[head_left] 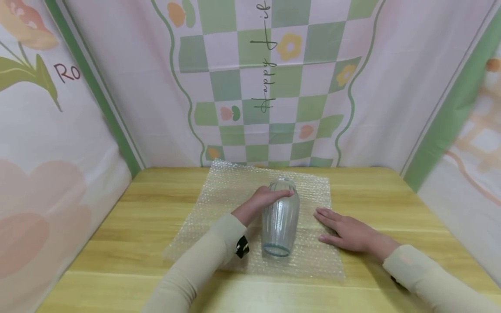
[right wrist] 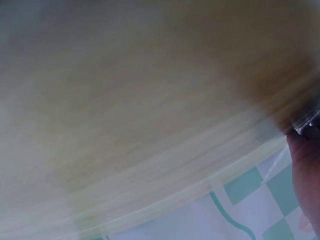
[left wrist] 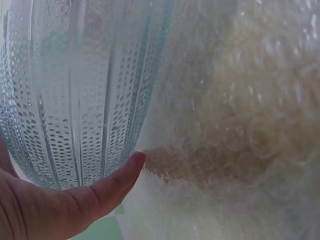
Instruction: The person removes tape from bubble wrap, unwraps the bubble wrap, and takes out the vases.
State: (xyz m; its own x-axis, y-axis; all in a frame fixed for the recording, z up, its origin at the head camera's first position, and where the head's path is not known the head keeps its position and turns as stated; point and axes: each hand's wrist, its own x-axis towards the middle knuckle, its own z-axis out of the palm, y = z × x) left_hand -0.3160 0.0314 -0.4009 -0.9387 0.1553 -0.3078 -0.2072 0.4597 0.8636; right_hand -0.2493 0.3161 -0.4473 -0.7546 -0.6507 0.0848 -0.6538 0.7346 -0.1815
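Glass vase laid on bubble wrap, wrapping not yet begun

Our left hand (head_left: pixel 261 201) rests loosely curved over the ribbed glass vase (head_left: pixel 279 219), which lies on its side beneath that palm; our right hand (head_left: pixel 346 231) presses flat and open on the bubble wrap (head_left: pixel 235 187) just beside it. We judge the next move needs a sheet edge lifted over the glass. The right wrist view shows only blurred worktop (right wrist: pixel 150 115); the vase mouth is indistinct.
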